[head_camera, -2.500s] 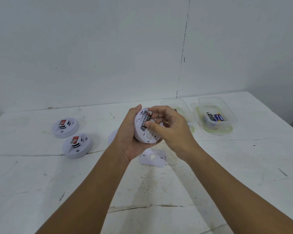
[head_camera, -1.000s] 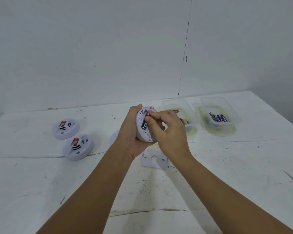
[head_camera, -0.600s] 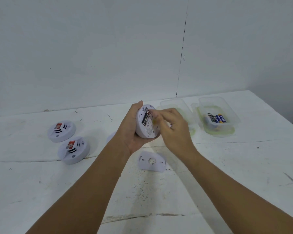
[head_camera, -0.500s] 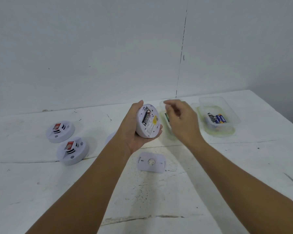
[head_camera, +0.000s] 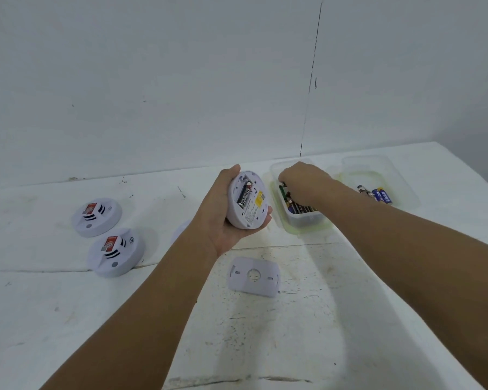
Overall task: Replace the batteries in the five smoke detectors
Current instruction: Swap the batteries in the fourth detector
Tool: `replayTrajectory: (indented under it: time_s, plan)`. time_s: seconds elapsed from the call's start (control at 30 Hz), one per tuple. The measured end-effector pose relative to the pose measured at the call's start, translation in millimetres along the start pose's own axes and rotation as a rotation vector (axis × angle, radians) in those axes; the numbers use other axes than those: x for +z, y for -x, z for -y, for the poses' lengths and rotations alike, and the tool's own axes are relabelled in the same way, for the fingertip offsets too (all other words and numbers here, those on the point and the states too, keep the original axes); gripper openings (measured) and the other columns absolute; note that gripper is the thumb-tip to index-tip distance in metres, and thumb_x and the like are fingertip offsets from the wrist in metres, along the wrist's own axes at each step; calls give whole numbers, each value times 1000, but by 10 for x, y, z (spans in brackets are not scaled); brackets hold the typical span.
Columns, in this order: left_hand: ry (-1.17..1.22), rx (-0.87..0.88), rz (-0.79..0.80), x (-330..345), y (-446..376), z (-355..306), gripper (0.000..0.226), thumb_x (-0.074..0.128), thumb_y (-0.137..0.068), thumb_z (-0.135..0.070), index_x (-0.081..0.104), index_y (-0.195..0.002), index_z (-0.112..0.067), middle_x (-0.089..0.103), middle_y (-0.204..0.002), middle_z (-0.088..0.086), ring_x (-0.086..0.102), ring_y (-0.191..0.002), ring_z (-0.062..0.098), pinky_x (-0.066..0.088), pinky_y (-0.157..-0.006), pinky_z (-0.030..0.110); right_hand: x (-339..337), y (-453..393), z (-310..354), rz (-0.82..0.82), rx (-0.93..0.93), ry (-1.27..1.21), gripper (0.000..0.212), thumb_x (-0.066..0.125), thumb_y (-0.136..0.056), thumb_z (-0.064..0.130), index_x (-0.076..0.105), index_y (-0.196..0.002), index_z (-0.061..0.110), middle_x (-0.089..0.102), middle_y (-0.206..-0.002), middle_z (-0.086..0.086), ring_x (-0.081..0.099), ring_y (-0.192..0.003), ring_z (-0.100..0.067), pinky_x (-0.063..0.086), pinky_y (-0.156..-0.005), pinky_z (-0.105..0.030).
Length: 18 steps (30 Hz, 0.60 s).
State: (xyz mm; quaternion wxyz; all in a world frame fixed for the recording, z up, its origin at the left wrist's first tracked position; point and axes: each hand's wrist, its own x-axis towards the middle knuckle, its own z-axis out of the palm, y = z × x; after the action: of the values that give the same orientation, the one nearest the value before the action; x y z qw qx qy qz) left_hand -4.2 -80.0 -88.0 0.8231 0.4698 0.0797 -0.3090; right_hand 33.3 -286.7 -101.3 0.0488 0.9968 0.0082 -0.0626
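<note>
1. Smoke detector is gripped back-up in the left hand, above the counter; one battery is seated.
2. Right hand is lowered into the near container of batteries; its finger state cannot be determined.
3. Mounting plate lies flat below the hands.
4. Two detectors rest at left.

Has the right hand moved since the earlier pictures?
Yes. The right hand left the detector, held in the left hand, and went right, into the near tub of batteries.
</note>
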Motion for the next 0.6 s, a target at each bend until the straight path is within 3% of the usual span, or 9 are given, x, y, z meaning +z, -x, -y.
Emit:
replayTrajectory:
  time_s: [0.17,0.3,0.4,0.5,0.6]
  plan:
    - [4,-7,-29,-40,-38,-6,38,68,-90,-54,80,-99,-19,74,-115,13,65,-108,43,55,-94,52,68,-113,-8,-29,-15,60,23,56,-85,-6,65,-100,9,63,-95,-6,59,-81,-24,43,-62,-31]
    - [-2,-14,-33,-66,-62,15,39,68,-91,-55,78,-102,-19,73,-114,13,64,-108,43,54,-96,52,117,-139,-12,-35,-2,62,29,56,-85,-6,68,-105,10,67,-100,-6,58,-79,-23,42,-59,-29]
    - [12,-17,-30,-74,-59,25,40,68,-90,-54,79,-102,-18,73,-115,15,64,-109,43,53,-99,53,86,-80,-29,-78,20,37,33,55,-89,-5,61,-117,11,59,-110,-8,55,-85,-26,45,-66,-33]
    - [43,-11,-22,-94,-43,45,40,67,-90,-53,78,-103,-17,73,-113,15,63,-106,41,52,-101,53,23,26,-14,-229,75,-82,36,51,-93,-3,56,-126,11,52,-119,-12,52,-79,-29,46,-66,-36]
    - [103,-14,9,-127,-22,72,37,66,-92,-51,81,-95,-17,76,-105,11,65,-100,36,47,-108,54,-51,164,61,-495,80,-355,30,50,-100,12,61,-128,12,56,-117,-12,56,-81,-27,49,-70,-34]
